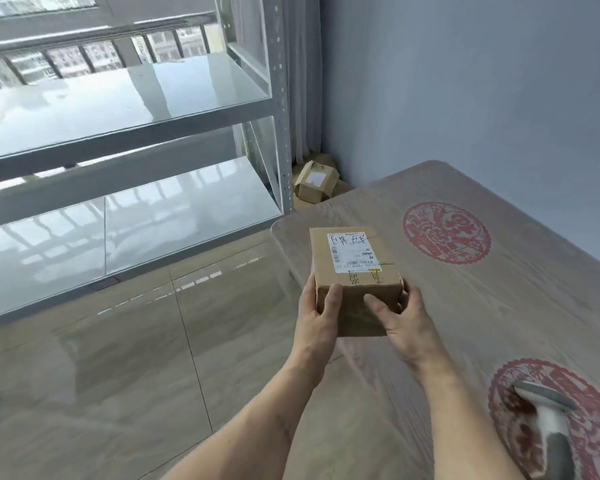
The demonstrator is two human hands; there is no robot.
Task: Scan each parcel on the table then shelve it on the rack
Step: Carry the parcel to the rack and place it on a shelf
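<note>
Cardboard parcel (pixel 354 271), brown and box-shaped with a white shipping label on top, sits at the table's (pixel 499 306) near-left corner, gripped at its near end by left hand (pixel 321 315) and right hand (pixel 400 322). Grey handheld scanner (pixel 548 424) lies nearby on the right. Grey metal rack (pixel 153 133) stands left, its glossy shelves bare, with more cardboard boxes (pixel 316 181) on the floor behind.

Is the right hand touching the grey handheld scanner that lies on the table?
Apart. The head view shows the right hand gripping the brown cardboard parcel, while the grey handheld scanner lies alone on the wood-grain table, well away from it.
</note>
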